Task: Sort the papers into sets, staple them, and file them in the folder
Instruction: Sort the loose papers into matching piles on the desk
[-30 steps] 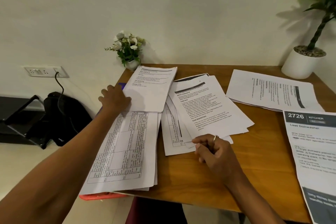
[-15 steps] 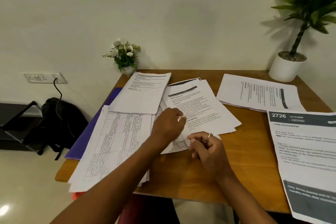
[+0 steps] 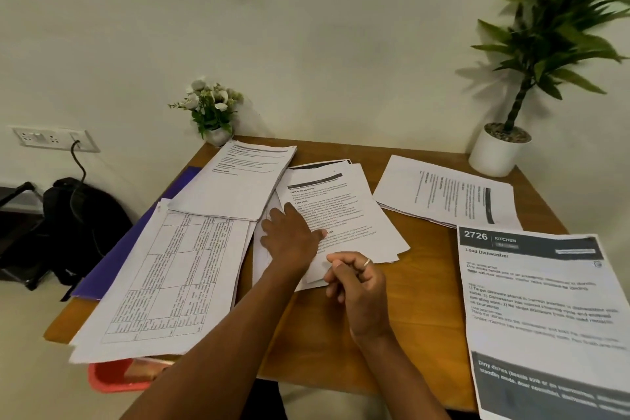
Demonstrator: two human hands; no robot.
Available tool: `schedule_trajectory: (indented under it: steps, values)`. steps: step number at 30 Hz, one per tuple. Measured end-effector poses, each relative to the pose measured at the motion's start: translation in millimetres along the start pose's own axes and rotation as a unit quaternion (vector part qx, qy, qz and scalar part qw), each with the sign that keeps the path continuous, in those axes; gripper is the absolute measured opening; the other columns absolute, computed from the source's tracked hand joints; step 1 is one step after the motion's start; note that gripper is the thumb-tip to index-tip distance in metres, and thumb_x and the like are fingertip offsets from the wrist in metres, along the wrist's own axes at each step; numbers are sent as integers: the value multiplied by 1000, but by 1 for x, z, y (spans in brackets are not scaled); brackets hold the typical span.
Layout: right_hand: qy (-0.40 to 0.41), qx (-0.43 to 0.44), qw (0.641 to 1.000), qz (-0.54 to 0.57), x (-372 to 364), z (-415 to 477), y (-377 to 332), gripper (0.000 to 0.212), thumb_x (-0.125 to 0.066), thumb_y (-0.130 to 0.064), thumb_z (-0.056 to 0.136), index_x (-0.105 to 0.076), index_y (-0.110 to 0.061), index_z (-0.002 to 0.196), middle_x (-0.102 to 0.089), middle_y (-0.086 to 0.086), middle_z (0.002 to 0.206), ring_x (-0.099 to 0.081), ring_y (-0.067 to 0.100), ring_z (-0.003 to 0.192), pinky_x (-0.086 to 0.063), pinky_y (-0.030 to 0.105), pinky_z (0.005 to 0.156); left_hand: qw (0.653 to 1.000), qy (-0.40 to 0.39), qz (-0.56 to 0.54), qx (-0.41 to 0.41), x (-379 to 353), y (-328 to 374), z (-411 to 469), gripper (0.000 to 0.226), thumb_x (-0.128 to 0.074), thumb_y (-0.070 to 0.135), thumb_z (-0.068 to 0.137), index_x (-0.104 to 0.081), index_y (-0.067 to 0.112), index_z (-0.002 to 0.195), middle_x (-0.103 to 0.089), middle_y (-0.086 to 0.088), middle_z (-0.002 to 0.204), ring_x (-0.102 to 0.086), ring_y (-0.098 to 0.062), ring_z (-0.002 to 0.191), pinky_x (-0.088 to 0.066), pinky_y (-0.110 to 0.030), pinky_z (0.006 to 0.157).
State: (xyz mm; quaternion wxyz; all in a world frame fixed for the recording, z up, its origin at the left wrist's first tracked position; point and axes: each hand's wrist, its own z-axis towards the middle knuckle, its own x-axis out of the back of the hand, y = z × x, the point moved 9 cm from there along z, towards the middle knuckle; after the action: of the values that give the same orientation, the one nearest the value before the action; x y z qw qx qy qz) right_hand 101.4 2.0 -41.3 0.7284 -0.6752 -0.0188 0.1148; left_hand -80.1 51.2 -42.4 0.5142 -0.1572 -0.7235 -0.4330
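Observation:
Printed papers lie in several piles on a wooden table (image 3: pixel 327 344). My left hand (image 3: pixel 291 237) lies flat with straight fingers on the middle pile of text sheets (image 3: pixel 344 211). My right hand (image 3: pixel 356 278), a ring on one finger, rests with fingers curled at that pile's near edge; whether it pinches a sheet I cannot tell. A table-printed sheet pile (image 3: pixel 163 280) lies at the left, with another text pile (image 3: pixel 235 181) above it. A purple folder (image 3: pixel 112 262) sticks out beneath them. No stapler is visible.
More sheets (image 3: pixel 446 194) lie at the back right, and a "2726 Kitchen" sheet (image 3: pixel 542 310) at the near right. A small flower pot (image 3: pixel 213 112) and a tall potted plant (image 3: pixel 499 150) stand by the wall. A red tray (image 3: pixel 112 377) shows below the left edge, a black bag (image 3: pixel 81 215) on the floor.
My left hand has moved from the far left pile rightward onto the middle pile. My right hand has stayed at the pile's near edge. The view has tilted up and right.

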Motion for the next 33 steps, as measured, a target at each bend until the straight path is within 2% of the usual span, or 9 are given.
schedule_trajectory:
  steps: [6, 12, 16, 19, 22, 26, 29, 31, 33]
  values:
    - [2, 5, 1000, 9, 1, 2, 1, 16, -58, -6, 100, -74, -9, 98, -72, 9, 76, -62, 19, 59, -49, 20, 52, 999, 39, -2, -33, 4, 6, -10, 72, -76, 48, 87, -37, 20, 141, -45, -11, 142, -42, -36, 133, -43, -51, 102]
    - [8, 4, 1000, 17, 4, 2, 3, 16, -58, -5, 100, -74, -8, 99, -72, 9, 76, -63, 20, 60, -49, 19, 53, 997, 59, -24, -48, 12, 4, -10, 71, -71, 34, 93, -31, 23, 151, -56, -10, 140, -50, -34, 131, -44, -50, 103]
    - [15, 9, 1000, 23, 6, 2, 3, 17, -58, -4, 100, -74, -9, 97, -72, 9, 75, -63, 20, 60, -51, 20, 54, 991, 64, -104, -56, 15, -4, -18, 61, -68, 35, 95, -38, 19, 145, -66, -5, 128, -68, -27, 106, -53, -33, 75]
    - [21, 9, 999, 45, 7, 2, 3, 13, -61, -11, 97, -74, -9, 97, -72, 10, 75, -63, 20, 61, -51, 21, 53, 991, 38, -119, -56, 16, -13, -23, 22, -59, 32, 100, -58, 17, 116, -69, -5, 119, -64, -18, 89, -44, -25, 66]
    - [35, 10, 997, 69, 10, 2, 4, 16, -61, -18, 94, -74, -10, 96, -71, 11, 75, -62, 21, 60, -51, 23, 53, 983, 23, -172, -51, 19, -25, -30, 13, -55, 31, 103, -56, 18, 98, -70, -2, 105, -61, -9, 76, -47, -20, 57]
    - [43, 10, 995, 86, 10, 1, 3, 22, -61, -24, 89, -73, -6, 93, -69, 14, 73, -60, 22, 58, -49, 23, 51, 975, 34, -216, -42, 24, -40, -46, 9, -51, 25, 106, -55, 17, 103, -63, 6, 95, -60, -5, 71, -38, -7, 45]
    - [56, 25, 996, 65, 12, -3, 1, 22, -60, -25, 88, -72, -7, 88, -68, 12, 70, -59, 20, 57, -50, 24, 52, 961, 51, -262, -65, 25, -46, -59, 18, -48, 17, 106, -56, 23, 121, -62, 9, 115, -63, -6, 81, -45, -9, 49]
    - [77, 49, 995, 34, 15, -8, -2, 19, -61, -26, 88, -72, -10, 84, -69, 7, 67, -60, 18, 57, -53, 26, 55, 954, 55, -283, -87, 24, -45, -70, 43, -46, 18, 108, -43, 32, 148, -51, 17, 126, -60, -4, 90, -56, -14, 64]
    - [100, 84, 991, -11, 17, -12, -8, 16, -62, -28, 88, -71, -17, 79, -69, -1, 67, -64, 18, 61, -55, 24, 58, 953, 67, -280, -95, 23, -44, -79, 52, -44, 24, 109, -31, 38, 157, -48, 18, 130, -61, -11, 104, -61, -33, 80]
